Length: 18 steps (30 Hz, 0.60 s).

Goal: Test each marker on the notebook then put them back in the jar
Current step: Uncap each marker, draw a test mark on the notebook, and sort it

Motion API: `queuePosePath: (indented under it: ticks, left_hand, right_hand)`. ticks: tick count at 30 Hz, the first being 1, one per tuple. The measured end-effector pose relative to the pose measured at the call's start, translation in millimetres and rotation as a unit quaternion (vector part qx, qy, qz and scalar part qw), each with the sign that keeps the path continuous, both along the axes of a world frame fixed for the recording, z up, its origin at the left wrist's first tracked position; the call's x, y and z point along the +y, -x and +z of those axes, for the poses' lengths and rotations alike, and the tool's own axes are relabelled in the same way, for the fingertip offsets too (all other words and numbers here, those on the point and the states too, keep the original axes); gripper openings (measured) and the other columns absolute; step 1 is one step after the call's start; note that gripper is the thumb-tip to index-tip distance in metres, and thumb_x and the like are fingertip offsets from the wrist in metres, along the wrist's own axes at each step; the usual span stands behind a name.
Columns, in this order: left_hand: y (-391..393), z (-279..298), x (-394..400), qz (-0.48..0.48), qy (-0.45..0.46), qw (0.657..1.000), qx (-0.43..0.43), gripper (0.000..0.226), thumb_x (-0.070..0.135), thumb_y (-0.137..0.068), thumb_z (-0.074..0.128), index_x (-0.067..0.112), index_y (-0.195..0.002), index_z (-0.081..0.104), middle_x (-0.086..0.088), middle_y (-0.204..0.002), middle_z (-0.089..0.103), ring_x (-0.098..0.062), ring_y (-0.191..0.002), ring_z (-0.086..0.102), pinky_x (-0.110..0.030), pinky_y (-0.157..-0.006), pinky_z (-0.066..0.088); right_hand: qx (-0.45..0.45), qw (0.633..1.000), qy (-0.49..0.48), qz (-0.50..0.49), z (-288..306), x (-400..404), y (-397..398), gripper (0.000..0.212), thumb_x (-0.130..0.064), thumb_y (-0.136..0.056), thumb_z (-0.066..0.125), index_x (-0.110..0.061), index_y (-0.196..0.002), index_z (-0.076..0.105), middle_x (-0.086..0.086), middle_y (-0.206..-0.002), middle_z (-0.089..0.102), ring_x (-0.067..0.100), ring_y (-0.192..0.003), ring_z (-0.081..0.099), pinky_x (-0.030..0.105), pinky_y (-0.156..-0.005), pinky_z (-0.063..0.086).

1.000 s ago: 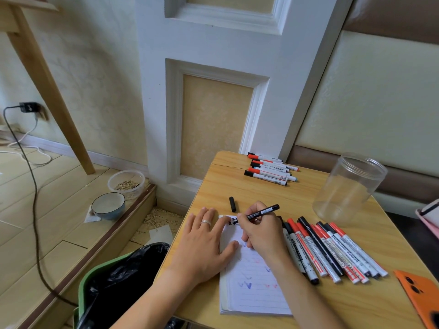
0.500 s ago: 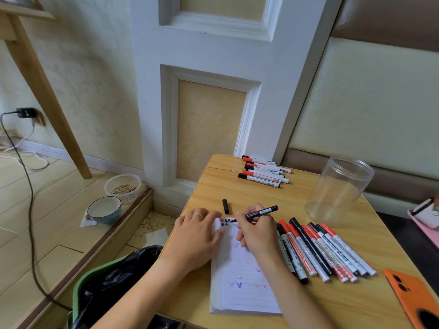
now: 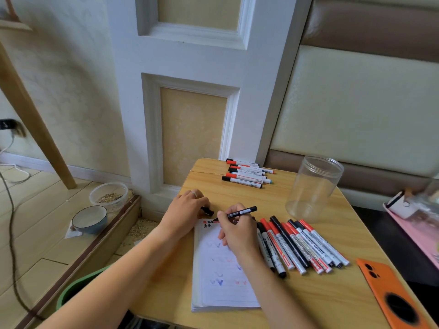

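Now right hand (image 3: pixel 237 230) gripping uncapped black marker (image 3: pixel 241 212), tip at top edge of notebook (image 3: pixel 221 269). Left hand (image 3: pixel 187 210) pinching black cap (image 3: pixel 208 211) just beyond notebook. Clear jar (image 3: pixel 313 186) upright, well right, behind row of markers (image 3: pixel 301 245).

An orange phone case (image 3: pixel 394 296) lies on the wooden table (image 3: pixel 332 293); two bowls (image 3: pixel 89 219) sit on the floor.

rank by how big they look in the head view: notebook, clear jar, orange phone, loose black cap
1. notebook
2. clear jar and orange phone: unsure, the phone is nearer and cut off
3. black cap, smallest
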<state>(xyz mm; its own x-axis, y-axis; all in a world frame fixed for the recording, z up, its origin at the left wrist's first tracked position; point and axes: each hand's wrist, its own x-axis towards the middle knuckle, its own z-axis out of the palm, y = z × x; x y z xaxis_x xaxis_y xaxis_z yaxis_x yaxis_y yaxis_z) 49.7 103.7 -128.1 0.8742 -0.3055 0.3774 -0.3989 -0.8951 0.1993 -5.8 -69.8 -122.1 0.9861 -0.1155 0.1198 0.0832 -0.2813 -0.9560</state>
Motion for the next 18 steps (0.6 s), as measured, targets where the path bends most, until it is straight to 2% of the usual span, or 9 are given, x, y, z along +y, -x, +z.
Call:
queuePosePath:
  ticks: [4, 8, 18]
  left_hand:
    - [22.7, -1.0, 4.3, 0.041, 0.114, 0.993, -0.008, 0.013, 0.021, -0.094, 0.067, 0.026, -0.106, 0.066, 0.006, -0.099, 0.061, -0.020, -0.089, 0.059, -0.036, -0.073, 0.050]
    - [55.1, -15.5, 2.9, 0.060, 0.179, 0.982, -0.013, 0.015, 0.020, -0.093, 0.067, 0.028, -0.105, 0.064, 0.009, -0.096, 0.060, -0.016, -0.087, 0.058, -0.036, -0.073, 0.050]
    - [67.6, -23.6, -4.0, 0.058, 0.205, 0.977, -0.019, 0.016, 0.020, -0.092, 0.068, 0.026, -0.107, 0.065, 0.010, -0.097, 0.058, -0.015, -0.091, 0.054, -0.035, -0.077, 0.048]
  right_hand:
    - [-0.005, 0.997, -0.075, 0.003, -1.1, -2.9, -1.7, 0.016, -0.022, -0.099, 0.067, -0.010, -0.092, 0.059, 0.007, -0.060, 0.066, 0.020, -0.048, 0.058, 0.029, -0.046, 0.044]
    - [-0.006, 0.991, -0.127, 0.033, -1.2, -5.3, -2.5, 0.017, -0.018, -0.099, 0.068, -0.006, -0.092, 0.058, 0.005, -0.064, 0.062, 0.022, -0.054, 0.056, 0.027, -0.043, 0.039]
    - [-0.016, 0.990, -0.109, 0.089, -1.1, -4.7, 0.0, 0.018, -0.013, -0.099, 0.066, -0.007, -0.086, 0.055, 0.006, -0.067, 0.060, 0.019, -0.053, 0.052, 0.024, -0.042, 0.033]
